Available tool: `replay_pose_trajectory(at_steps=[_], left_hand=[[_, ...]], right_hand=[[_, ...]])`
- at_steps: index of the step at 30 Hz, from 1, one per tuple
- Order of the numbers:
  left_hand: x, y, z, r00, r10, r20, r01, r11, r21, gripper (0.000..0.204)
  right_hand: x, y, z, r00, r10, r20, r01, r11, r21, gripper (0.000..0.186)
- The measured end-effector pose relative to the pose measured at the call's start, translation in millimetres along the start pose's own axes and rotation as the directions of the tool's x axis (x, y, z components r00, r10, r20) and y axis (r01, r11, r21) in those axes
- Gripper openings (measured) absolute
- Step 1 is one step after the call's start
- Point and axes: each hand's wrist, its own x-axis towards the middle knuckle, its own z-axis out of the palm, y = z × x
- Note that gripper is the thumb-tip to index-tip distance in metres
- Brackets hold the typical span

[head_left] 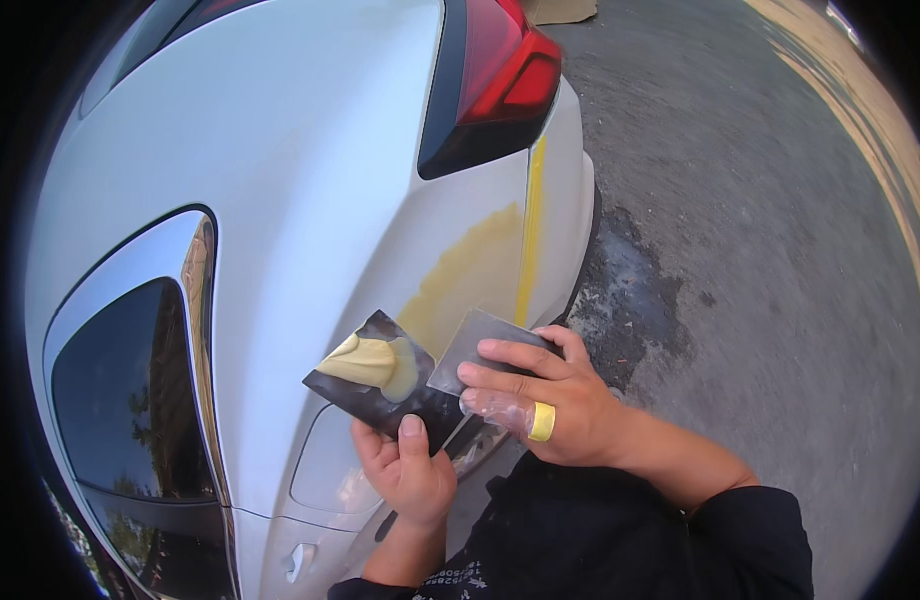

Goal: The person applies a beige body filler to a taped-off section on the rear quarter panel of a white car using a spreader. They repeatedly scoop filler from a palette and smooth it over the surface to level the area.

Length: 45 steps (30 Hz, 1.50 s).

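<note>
My left hand (410, 478) grips a dark square mixing board (432, 405) by its near corner, thumb on top. A thick dollop of pale yellow filler paste (360, 360) lies on the board's far left part, with a thinner smear beside it. Between the fingers of my right hand (585, 408) is a flat grey spreader (480, 345), its left edge close to the board; whether they touch I cannot tell. Clear film and yellow tape (542, 421) wrap one right finger. Beyond both hands, a dull yellow filler patch (462, 258) covers part of the white car's rear panel (395, 225).
The red tail light (515, 75) sits above the patch. A yellow strip (532, 230) runs down along the bumper seam. To the left are a side window (130, 390) with chrome trim and a fuel flap (330, 465). A dark wet stain (630, 290) marks the grey ground.
</note>
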Motion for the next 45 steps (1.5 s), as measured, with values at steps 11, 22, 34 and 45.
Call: replay_pose_trajectory(at_steps=[11, 22, 34, 45], left_hand=[[47, 33, -90, 0.957, 0.278, -0.083, -0.268, 0.957, 0.113, 0.052], [77, 35, -158, 0.958, 0.283, -0.046, -0.275, 0.953, 0.131, 0.051], [79, 36, -164, 0.968, 0.243, -0.065, -0.228, 0.957, 0.181, 0.055], [77, 37, -172, 0.972, 0.22, -0.078, -0.203, 0.962, 0.182, 0.055]], right_hand=[[-3, 74, -5, 0.492, 0.79, 0.368, -0.488, -0.1, 0.867, 0.043], [33, 115, 0, 0.382, 0.803, 0.456, -0.349, -0.332, 0.876, 0.04], [54, 116, -5, 0.289, 0.828, 0.481, -0.449, -0.327, 0.832, 0.04], [69, 111, 3, 0.234, 0.877, 0.419, -0.577, -0.222, 0.786, 0.048]])
